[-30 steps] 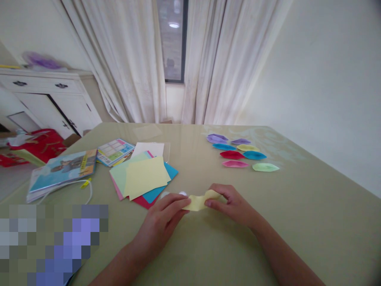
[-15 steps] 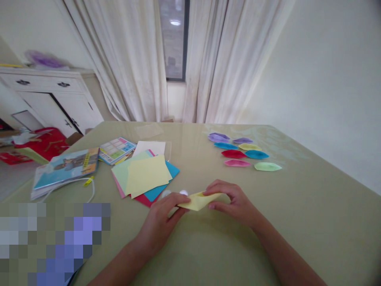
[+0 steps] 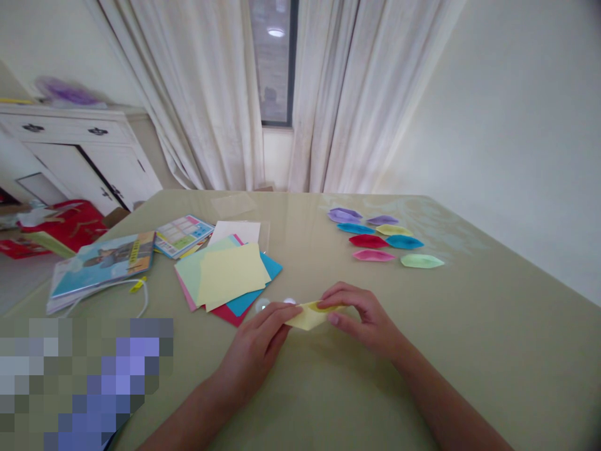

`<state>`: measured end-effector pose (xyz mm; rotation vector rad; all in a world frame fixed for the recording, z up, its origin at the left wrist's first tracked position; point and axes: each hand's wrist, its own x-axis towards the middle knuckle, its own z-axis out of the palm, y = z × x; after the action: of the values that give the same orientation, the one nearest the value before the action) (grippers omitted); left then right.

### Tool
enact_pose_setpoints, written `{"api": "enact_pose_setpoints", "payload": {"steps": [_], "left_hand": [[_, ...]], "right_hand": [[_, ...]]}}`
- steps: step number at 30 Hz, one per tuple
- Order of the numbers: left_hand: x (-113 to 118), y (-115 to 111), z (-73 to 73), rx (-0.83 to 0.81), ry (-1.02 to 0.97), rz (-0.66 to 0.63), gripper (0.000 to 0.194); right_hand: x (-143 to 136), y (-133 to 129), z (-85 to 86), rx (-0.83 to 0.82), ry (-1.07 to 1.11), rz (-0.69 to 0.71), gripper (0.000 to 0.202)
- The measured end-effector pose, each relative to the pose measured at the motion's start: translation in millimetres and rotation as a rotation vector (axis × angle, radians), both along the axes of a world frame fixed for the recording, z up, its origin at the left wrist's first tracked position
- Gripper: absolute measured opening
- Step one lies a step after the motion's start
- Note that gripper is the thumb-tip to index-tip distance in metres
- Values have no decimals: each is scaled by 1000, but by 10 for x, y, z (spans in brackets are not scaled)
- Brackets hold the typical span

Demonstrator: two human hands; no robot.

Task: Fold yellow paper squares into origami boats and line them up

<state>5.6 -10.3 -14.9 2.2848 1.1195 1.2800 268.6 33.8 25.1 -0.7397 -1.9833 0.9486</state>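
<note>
A folded pale yellow paper (image 3: 308, 316), shaped like a small boat, is held between my two hands above the table. My left hand (image 3: 256, 344) pinches its left end, thumb below and fingers on top. At the right end, my right hand (image 3: 369, 319) grips it with the fingertips on the upper edge and the thumb at the near side. Several folded paper boats lie at the back right, among them a red one (image 3: 367, 241), a pink one (image 3: 374, 255) and a light green one (image 3: 422, 260).
Loose coloured sheets (image 3: 232, 275) are fanned out left of centre on the table (image 3: 300, 401). Beyond them lie a printed card (image 3: 184, 236) and a clear sleeve. Books (image 3: 106, 263) and a white cable (image 3: 146, 300) are at the left. Two small round objects sit behind my left hand.
The thumb and fingers of my right hand have shifted slightly on the paper, and its yellow inner side shows more. My left hand has moved a little with the paper.
</note>
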Motion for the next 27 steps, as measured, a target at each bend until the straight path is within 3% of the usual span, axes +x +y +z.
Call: {"api": "enact_pose_setpoints", "payload": {"steps": [7,9,12,21,23,27], "left_hand": [[22,-18,28,-95,-59,27,50],[27,-16,48,-154,-136,1,43],[15,-4,74,-157,-170,-40,18],[-25,19,68,-115,-204,21,24],[-25,26,73,-134,-210,19,27],[-34,30,104,-208,-220,-6,29]], "right_hand": [[-25,-24,-37,164,-80,-32,31],[-23,-21,-44,218,-86,-49,33],[-14,-15,-41,227,-36,-57,31],[2,-17,-22,205,-26,-32,68],[1,-8,-35,224,-33,-44,59],[9,29,-55,208,-33,-92,16]]}}
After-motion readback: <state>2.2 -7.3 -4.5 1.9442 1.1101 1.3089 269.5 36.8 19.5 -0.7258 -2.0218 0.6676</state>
